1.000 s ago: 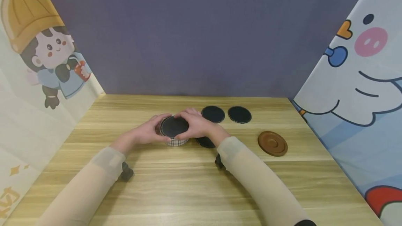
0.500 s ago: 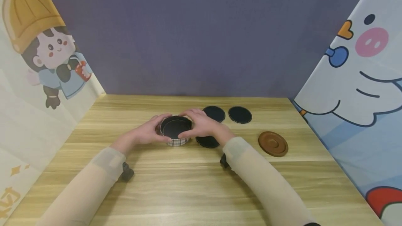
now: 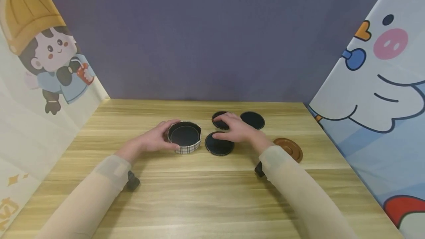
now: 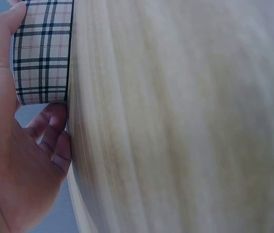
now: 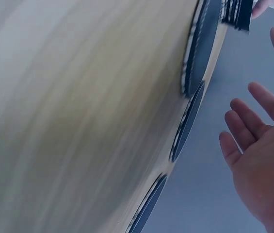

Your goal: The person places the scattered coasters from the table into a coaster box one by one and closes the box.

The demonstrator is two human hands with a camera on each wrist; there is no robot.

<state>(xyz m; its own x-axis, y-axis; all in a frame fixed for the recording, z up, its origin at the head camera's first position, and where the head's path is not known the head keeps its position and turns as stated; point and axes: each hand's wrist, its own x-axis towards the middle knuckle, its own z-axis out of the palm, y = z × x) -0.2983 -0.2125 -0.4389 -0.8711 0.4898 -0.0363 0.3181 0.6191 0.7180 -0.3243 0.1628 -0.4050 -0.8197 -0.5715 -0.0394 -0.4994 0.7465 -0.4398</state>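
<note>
My left hand point(image 3: 153, 140) cups the plaid holder point(image 3: 184, 138) at table centre, steadying its wall. My right hand point(image 3: 236, 128), fingers spread and empty, hovers over the black coasters point(image 3: 218, 144) at the holder's three o'clock. I judge them light, stiff discs lying flat, with no long axis; pinch one at its rim.

Pale wooden table point(image 3: 206, 198), plain purple back wall point(image 3: 206, 36), cartoon-printed panels point(image 3: 372, 80) on both sides.

The wooden table point(image 3: 206, 194) is seen from above, toward twelve o'clock, by the head view. It is grazed closely by both wrist views; the plaid tin point(image 4: 42, 51) is shared at ten o'clock.
</note>
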